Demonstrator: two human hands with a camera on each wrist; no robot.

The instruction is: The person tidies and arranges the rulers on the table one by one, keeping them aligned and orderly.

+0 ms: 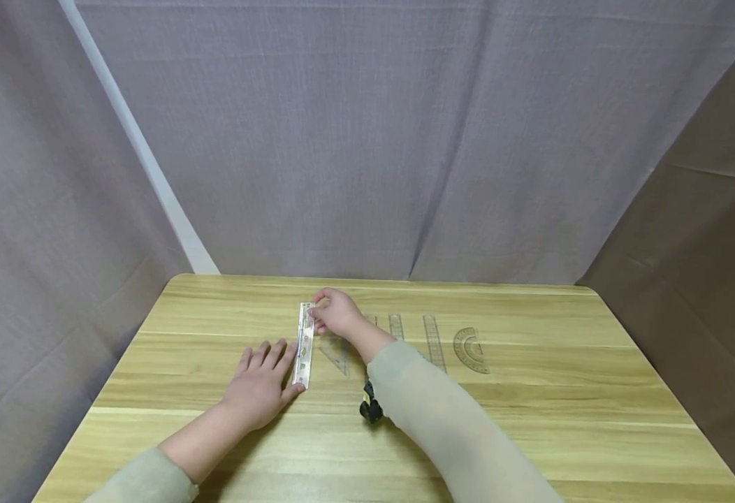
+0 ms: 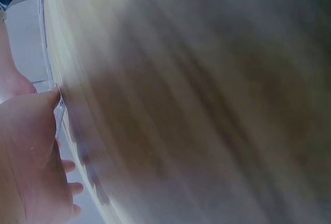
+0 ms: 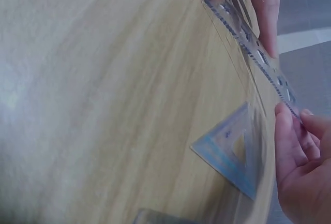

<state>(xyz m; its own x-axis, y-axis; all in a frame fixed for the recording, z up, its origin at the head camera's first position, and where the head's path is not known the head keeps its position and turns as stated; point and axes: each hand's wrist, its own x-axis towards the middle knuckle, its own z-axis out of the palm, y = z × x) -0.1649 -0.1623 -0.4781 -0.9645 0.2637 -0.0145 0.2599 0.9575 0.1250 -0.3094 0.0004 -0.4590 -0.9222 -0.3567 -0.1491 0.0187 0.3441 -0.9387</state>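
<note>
- The clear ruler (image 1: 303, 353) ran over the counter (image 1: 569, 419), just left of the frame's lower centre.
- The right hand (image 1: 337, 314) pinched its upper end between thumb and fingers.
- The left hand (image 1: 260, 388) lay spread — fingers straight, thumb touching the lower end.
- A set square (image 1: 339, 360) lay just right of the ruler, a protractor (image 1: 464, 351) farther right.

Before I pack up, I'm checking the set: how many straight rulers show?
3 visible: one ruler pinched by the right hand, a second ruler partly behind the right sleeve, a third ruler beside the protractor. The right arm may hide more.
</note>
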